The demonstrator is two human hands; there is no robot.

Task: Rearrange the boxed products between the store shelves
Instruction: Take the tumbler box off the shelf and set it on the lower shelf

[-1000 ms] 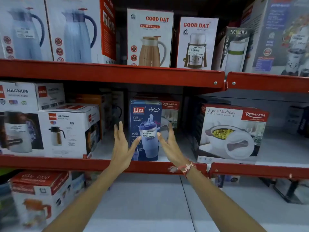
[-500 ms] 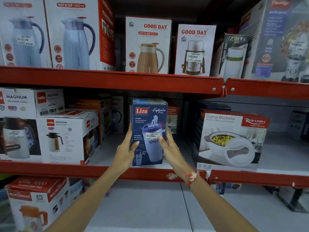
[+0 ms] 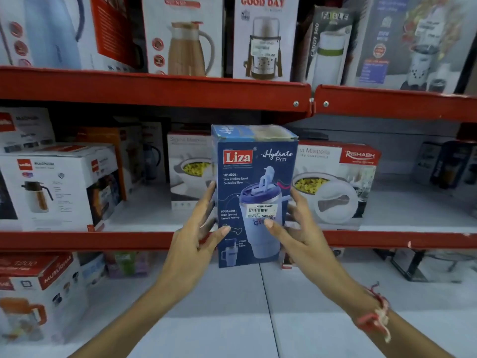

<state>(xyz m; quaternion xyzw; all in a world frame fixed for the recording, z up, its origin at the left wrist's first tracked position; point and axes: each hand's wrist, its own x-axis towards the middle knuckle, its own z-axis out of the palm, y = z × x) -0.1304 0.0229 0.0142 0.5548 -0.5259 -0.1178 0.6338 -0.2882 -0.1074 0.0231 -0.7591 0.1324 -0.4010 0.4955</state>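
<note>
A blue Liza Hydrate Pro box (image 3: 254,177) is held upright in front of the middle shelf's red front rail (image 3: 103,240), its bottom hanging below the rail. My left hand (image 3: 196,236) grips its left side, thumb on the front face. My right hand (image 3: 296,231) grips its right side, thumb pressed just under the price sticker. Both hands are shut on the box.
White Sigma Marbella casserole boxes stand behind, one at the left (image 3: 191,169) and one at the right (image 3: 335,182). Cello Magnum flask boxes (image 3: 59,187) fill the left of the shelf. Good Day jug boxes (image 3: 185,34) line the top shelf; a Murugan box (image 3: 38,293) sits below.
My hands closed on the blue box, then drew it off the shelf toward me and slightly downward. A second casserole box behind its place has come into sight.
</note>
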